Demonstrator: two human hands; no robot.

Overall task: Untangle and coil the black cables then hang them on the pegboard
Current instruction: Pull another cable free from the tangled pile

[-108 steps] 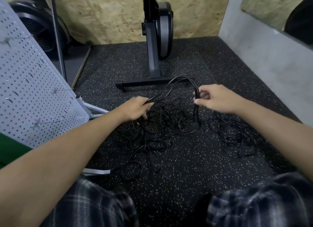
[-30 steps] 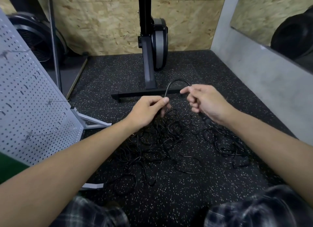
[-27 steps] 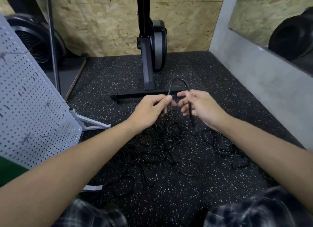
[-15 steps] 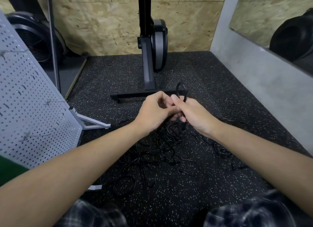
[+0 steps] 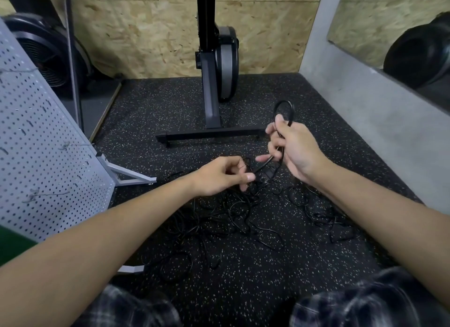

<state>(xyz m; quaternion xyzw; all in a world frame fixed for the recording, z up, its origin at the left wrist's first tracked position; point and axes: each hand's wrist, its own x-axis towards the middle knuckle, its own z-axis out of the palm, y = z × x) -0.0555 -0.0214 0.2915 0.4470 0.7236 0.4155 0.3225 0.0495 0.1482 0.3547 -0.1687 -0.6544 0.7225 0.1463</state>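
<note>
Coiling step: right hand [image 5: 295,151] grips a small cable loop [image 5: 283,111]; left hand [image 5: 224,174] pinches the trailing strand [image 5: 264,164]. Next, draw another turn from the tangle [image 5: 233,212].

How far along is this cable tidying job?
Barely begun. Nothing hangs on the pegboard yet. In hand: the right hand grips one small loop; the left hand pinches that cable lower down. Left: the tangle on the floor, then coiling and hanging everything.
</note>
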